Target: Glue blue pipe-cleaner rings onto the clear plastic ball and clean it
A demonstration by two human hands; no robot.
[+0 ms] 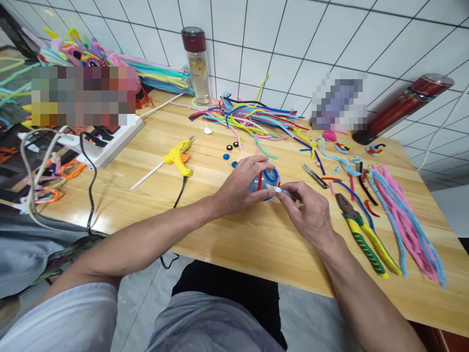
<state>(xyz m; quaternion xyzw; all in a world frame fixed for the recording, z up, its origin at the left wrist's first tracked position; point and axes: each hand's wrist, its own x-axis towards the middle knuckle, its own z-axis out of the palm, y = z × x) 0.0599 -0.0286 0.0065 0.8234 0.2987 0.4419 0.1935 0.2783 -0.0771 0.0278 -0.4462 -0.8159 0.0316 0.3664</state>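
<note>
My left hand (pixel 245 182) is closed around a clear, round plastic ball (pixel 255 184) that has a red strip and a blue ring on it. Pinched in my right hand (pixel 308 208) is a small white pointed piece (pixel 273 187), held against the near side of the ball; I cannot make out its kind. Fingers cover much of the ball. Just beyond my left hand lie blue discs (pixel 226 156) and small black rings (pixel 229 147). To the left rests a yellow glue gun (pixel 178 157) with a white glue stick in it.
Pliers (pixel 361 234) and thread snips (pixel 315 176) lie on the right, beside pink and blue pipe cleaners (pixel 406 220). More loose pipe cleaners (pixel 252 117) lie at the back near a glass bottle (pixel 198 66). A red flask (pixel 406 107) and a power strip (pixel 117 142) stand farther out.
</note>
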